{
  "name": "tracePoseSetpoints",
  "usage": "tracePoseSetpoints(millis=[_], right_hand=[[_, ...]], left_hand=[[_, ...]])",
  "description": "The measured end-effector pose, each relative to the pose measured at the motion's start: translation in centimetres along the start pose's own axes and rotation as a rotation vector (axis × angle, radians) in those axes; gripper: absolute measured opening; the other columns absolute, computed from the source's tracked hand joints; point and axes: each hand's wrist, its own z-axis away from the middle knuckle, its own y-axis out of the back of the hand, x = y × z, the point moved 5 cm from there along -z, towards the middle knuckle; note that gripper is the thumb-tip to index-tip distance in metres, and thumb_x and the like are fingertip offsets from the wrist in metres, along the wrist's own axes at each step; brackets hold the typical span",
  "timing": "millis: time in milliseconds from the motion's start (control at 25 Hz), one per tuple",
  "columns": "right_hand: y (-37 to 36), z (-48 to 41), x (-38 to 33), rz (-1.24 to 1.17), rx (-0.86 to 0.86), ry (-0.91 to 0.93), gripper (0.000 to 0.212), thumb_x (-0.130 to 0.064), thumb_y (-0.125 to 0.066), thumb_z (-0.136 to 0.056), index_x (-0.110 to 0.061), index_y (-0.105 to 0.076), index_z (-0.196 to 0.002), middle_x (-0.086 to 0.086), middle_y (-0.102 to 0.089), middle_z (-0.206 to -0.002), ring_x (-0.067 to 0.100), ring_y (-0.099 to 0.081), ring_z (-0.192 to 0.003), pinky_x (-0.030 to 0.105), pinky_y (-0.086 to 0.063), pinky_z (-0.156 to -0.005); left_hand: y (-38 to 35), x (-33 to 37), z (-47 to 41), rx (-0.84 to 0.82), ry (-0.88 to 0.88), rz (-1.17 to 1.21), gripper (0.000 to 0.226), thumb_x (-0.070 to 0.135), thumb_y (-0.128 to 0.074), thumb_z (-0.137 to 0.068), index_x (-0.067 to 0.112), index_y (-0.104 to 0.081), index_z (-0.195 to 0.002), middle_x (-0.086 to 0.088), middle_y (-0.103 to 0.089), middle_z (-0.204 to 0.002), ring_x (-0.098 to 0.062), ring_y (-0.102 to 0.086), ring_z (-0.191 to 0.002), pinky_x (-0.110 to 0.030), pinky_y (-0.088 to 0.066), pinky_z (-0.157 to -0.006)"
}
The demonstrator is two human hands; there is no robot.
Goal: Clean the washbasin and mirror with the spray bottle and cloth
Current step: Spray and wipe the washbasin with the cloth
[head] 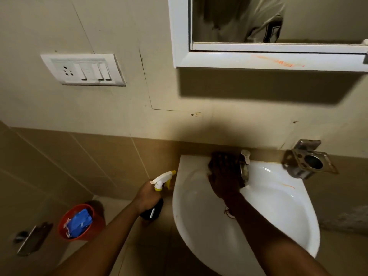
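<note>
A dark cloth is pressed flat under the right hand, fingers laid together over it, on the back ledge of the washbasin at about 12 o'clock of the bowl, just beside the tap. The spray bottle is held by the left hand, closed around its neck, off the basin's rim at 9 o'clock, nozzle aimed toward the ledge. An orange smear at 2 o'clock is not yet wiped, and another mark is seen on the mirror frame (glass untouched, it is judged). The tap lever could be knocked open by the cloth; the bottle could be triggered unintentionally.
</note>
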Motion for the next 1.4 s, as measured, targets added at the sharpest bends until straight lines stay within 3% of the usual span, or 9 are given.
tracePoseSetpoints(millis=[80,200,360,480,720,880,1160,1280,1400], right_hand=[[0.0,-0.1,-0.9,-0.02,0.027,-0.045,0.069,-0.049,-0.04,-0.101,-0.018,-0.021,-0.16,0.01,-0.022,-0.165,0.035,-0.014,-0.154,0.054,-0.004,-0.126],[-0.9,-0.4,-7.3,-0.183,0.015,0.024,0.055,-0.034,-0.038,-0.101,-0.019,-0.038,-0.154,0.01,-0.034,-0.161,0.034,-0.025,-0.151,0.055,-0.019,-0.123],[-1.9,-0.9,-15.2,-0.354,-0.17,0.469,0.041,-0.032,-0.046,-0.098,-0.019,-0.065,-0.132,0.004,-0.058,-0.142,0.027,-0.043,-0.14,0.036,-0.015,-0.122],[-1.2,-3.7,-13.0,-0.29,-0.157,0.512,0.042,-0.042,-0.042,-0.099,-0.033,-0.057,-0.138,-0.005,-0.051,-0.146,0.023,-0.037,-0.142,0.038,-0.015,-0.122],[-0.7,0.5,-0.4,-0.127,0.077,-0.127,0.057,-0.043,-0.029,-0.104,-0.027,-0.025,-0.159,0.002,-0.031,-0.163,0.028,-0.024,-0.152,0.054,-0.024,-0.122],[-1.2,-1.1,-4.0,-0.375,0.034,-0.675,0.064,-0.039,-0.031,-0.105,-0.011,-0.015,-0.16,0.016,-0.017,-0.166,0.035,-0.009,-0.155,0.051,-0.008,-0.126],[-2.3,0.3,-15.1,-0.328,-0.189,0.398,0.049,-0.042,-0.035,-0.095,-0.027,-0.062,-0.133,0.003,-0.05,-0.151,0.03,-0.033,-0.148,0.053,-0.027,-0.12],[-2.3,-0.4,-8.5,-0.297,-0.158,0.029,0.053,-0.038,-0.034,-0.099,-0.03,-0.041,-0.151,0.004,-0.032,-0.162,0.032,-0.024,-0.151,0.05,-0.026,-0.119],[-1.2,1.6,-1.1,-0.222,0.039,-0.485,0.061,-0.029,-0.039,-0.103,-0.013,-0.023,-0.159,0.017,-0.017,-0.166,0.039,-0.018,-0.152,0.053,-0.017,-0.123]], left_hand=[[0.6,-0.4,0.1,-0.001,-0.04,0.002,0.03,0.039,-0.054,-0.103,0.038,-0.066,-0.13,0.013,-0.077,-0.099,-0.014,-0.072,-0.08,-0.04,-0.061,-0.081],[2.2,-0.4,0.5,0.042,-0.037,0.03,0.055,-0.005,-0.055,-0.098,0.04,-0.066,-0.128,0.02,-0.076,-0.1,-0.005,-0.068,-0.084,-0.018,-0.056,-0.081],[3.9,-1.2,0.7,0.059,0.004,0.072,0.072,-0.002,-0.062,-0.073,0.033,-0.064,-0.136,0.007,-0.079,-0.1,-0.016,-0.069,-0.085,-0.02,-0.056,-0.072],[4.5,-1.8,0.7,0.093,0.047,0.091,0.063,-0.01,-0.064,-0.074,0.024,-0.069,-0.127,0.015,-0.079,-0.09,0.0,-0.068,-0.076,-0.009,-0.053,-0.065],[3.3,-2.6,0.9,0.103,0.141,0.123,0.044,-0.015,-0.063,-0.078,0.025,-0.074,-0.091,0.005,-0.077,-0.073,-0.011,-0.065,-0.064,-0.008,-0.047,-0.053],[2.5,-2.6,1.2,-0.008,0.077,0.1,0.057,-0.011,-0.06,-0.078,0.04,-0.074,-0.099,0.001,-0.077,-0.091,-0.021,-0.067,-0.077,-0.029,-0.055,-0.067],[3.6,-3.7,2.6,0.018,0.064,0.095,0.053,-0.013,-0.061,-0.078,0.032,-0.074,-0.104,0.007,-0.078,-0.099,-0.012,-0.067,-0.077,-0.019,-0.053,-0.065],[3.8,-4.4,3.0,0.015,0.099,0.077,0.047,-0.02,-0.059,-0.08,0.022,-0.073,-0.094,0.021,-0.078,-0.088,-0.004,-0.066,-0.065,-0.01,-0.051,-0.058],[4.5,-4.6,3.2,0.014,0.093,0.078,0.043,-0.014,-0.063,-0.08,0.027,-0.073,-0.086,-0.006,-0.077,-0.095,-0.018,-0.067,-0.074,-0.022,-0.052,-0.062]])
